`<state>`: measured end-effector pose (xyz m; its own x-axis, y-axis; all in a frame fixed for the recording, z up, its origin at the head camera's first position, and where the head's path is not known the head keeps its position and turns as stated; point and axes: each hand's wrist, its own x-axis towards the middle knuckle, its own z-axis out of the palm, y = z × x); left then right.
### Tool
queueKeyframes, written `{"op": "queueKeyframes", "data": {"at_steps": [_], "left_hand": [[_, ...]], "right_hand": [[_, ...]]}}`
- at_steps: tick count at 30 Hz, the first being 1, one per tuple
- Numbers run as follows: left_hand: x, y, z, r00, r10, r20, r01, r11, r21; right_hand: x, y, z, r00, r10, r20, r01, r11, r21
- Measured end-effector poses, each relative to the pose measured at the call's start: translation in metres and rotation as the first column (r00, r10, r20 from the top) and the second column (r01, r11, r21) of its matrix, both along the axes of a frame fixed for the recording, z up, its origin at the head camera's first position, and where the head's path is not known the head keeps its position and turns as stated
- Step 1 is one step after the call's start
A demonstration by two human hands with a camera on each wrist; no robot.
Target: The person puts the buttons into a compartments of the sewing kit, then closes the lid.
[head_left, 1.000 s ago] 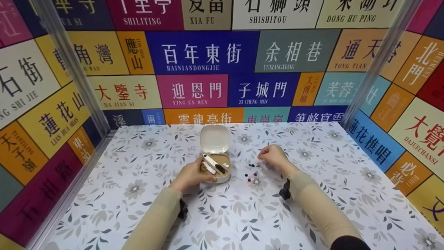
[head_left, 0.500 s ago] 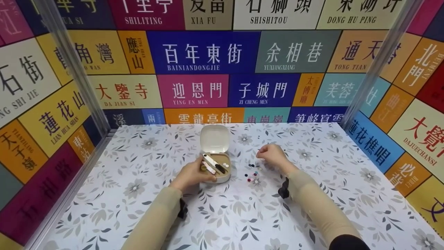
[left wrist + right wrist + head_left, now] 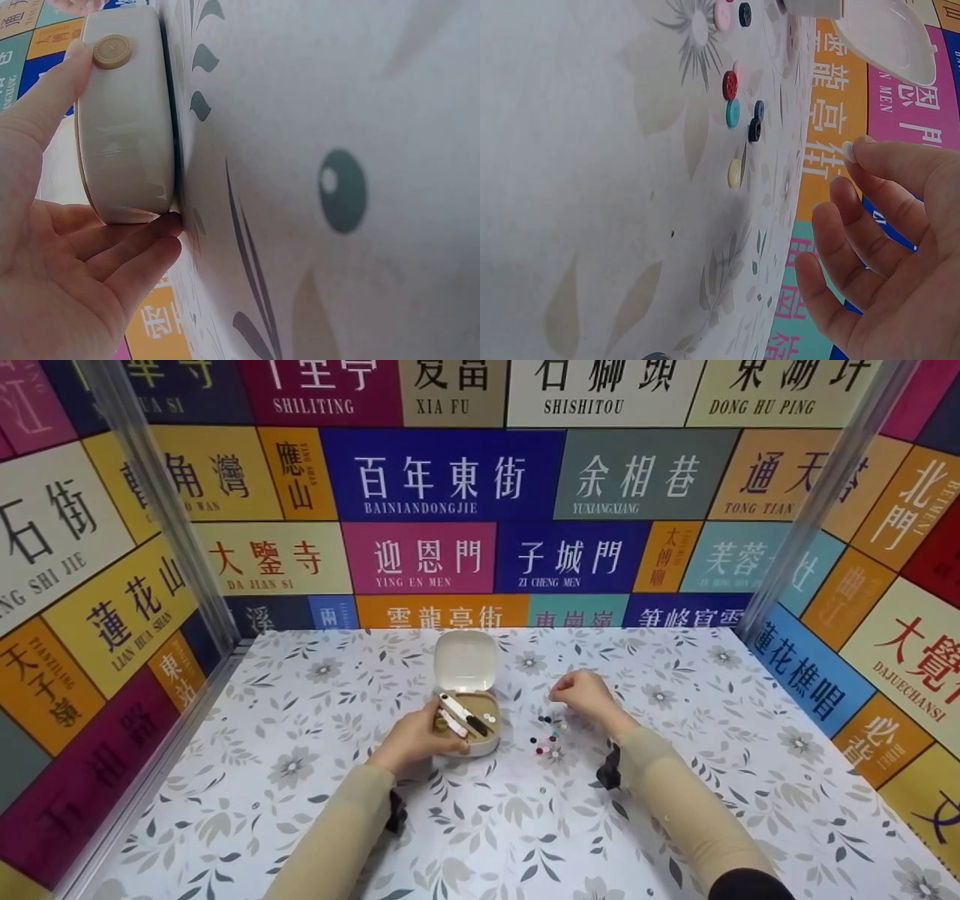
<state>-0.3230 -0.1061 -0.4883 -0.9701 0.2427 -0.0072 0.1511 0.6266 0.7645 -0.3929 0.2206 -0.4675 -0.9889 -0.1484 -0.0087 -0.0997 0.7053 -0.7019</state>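
open cream case [image 3: 466, 712] on table; small white button [image 3: 848, 151] pinched.

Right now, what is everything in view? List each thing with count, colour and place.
sewing kit box: one, cream, lid open, mid-table, with a black-and-white tool and small items inside.
loose buttons: a small cluster, exact count unclear; red, teal, navy, pink and yellow show in the right wrist view; on the table right of the box.
white button: one, pinched at the right hand's fingers, off the table.
table: one, white cloth with grey floral print.
walls: colourful panels of street names around the table.
left hand: grips the box's near end.
right hand: raised just above the buttons.
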Motion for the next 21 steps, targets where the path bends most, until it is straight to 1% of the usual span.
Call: {"op": "queueKeyframes", "data": {"at_steps": [7,11,18,21], "left_hand": [[0.000,-0.001,-0.001,1.000,-0.007,-0.015,0.007,1.000,-0.012],[0.000,-0.001,-0.001,1.000,-0.008,-0.013,0.008,1.000,-0.004],[0.000,-0.001,0.001,1.000,-0.005,-0.016,0.005,1.000,-0.015],[0.000,-0.001,0.000,1.000,-0.005,-0.020,0.005,1.000,-0.020]], "right_hand": [[0.002,-0.005,-0.001,1.000,-0.006,0.007,0.006,1.000,-0.007],[0.001,-0.008,0.000,1.000,0.001,-0.008,-0.001,1.000,-0.008],[-0.001,-0.013,0.001,0.999,0.014,-0.038,-0.013,0.999,0.039],[-0.001,-0.016,0.002,0.999,0.013,-0.040,-0.011,0.999,0.042]]}}
